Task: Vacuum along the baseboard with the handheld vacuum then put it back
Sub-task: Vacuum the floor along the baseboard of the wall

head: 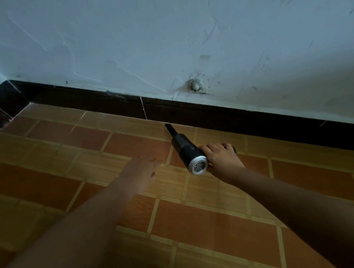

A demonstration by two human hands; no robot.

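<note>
A scuffed pale wall [167, 33] rises behind an orange tiled floor [196, 224], seemingly dimly lit.

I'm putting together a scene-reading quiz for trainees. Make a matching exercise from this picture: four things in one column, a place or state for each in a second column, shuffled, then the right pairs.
Things
1. handheld vacuum
2. left hand
3. right hand
4. baseboard

Places or states
A. dark strip at the foot of the wall
B. open above the floor tiles, holding nothing
C. black with a silver end, tip aimed at the wall's foot
D. grips the tool

Pairs: 1-C, 2-B, 3-D, 4-A
</note>
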